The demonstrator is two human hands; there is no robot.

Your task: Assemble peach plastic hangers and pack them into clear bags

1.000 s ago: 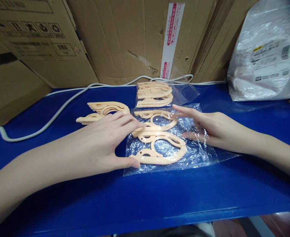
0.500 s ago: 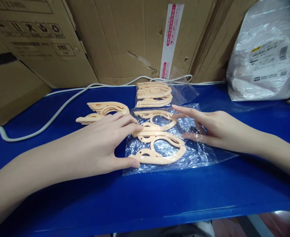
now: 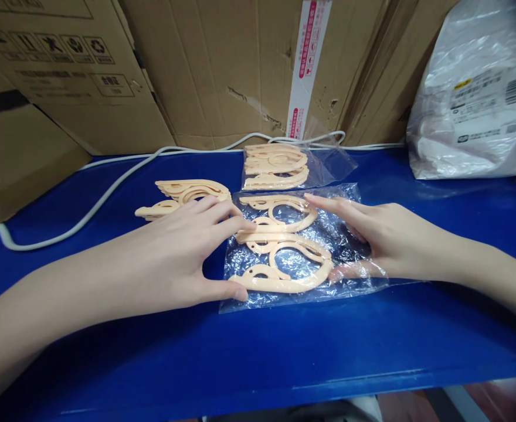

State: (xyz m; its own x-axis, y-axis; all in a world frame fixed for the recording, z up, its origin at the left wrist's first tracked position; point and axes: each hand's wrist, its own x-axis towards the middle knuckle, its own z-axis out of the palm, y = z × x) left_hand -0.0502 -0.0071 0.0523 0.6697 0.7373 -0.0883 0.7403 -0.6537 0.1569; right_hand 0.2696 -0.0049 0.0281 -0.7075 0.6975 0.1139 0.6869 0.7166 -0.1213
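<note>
Two peach-coloured folded plastic hangers (image 3: 302,285) lie side by side inside a clear plastic bag (image 3: 355,287), flat on the table. My left hand (image 3: 183,252) rests at their left ends, thumb and forefinger spread, touching the bag. At the right, my right hand (image 3: 372,234) has thumb and fingers apart, one fingertip by the far hanger and the thumb by the near one's curved end. More loose folded hangers (image 3: 192,189) lie just beyond my left hand, partly hidden by it.
Behind lies a second clear bag of folded hangers (image 3: 275,167). A white cable (image 3: 121,176) runs across the back of the blue table (image 3: 240,357). Cardboard boxes (image 3: 223,70) stand along the rear, with a white labelled plastic package (image 3: 473,117) at back right.
My right thumb has moved nearer to me, to the near hanger's right end, so the right hand is spread wider. My left hand has hardly moved.
</note>
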